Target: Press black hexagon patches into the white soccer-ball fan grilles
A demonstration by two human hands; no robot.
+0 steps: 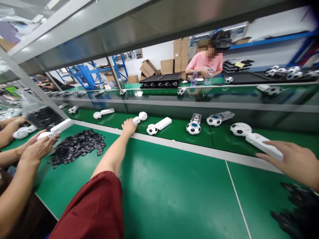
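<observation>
My left hand (pixel 129 126) grips a white fan (pixel 139 118), fingers hidden behind my knuckles. My right hand (pixel 294 162), partly cut off, closes on another fan's handle (pixel 264 146).

No legible text — none anywhere

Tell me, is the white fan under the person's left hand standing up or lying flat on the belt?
Lying flat. The white fan rests lengthwise on the green belt, round head at the far end, left hand on its handle.
</observation>
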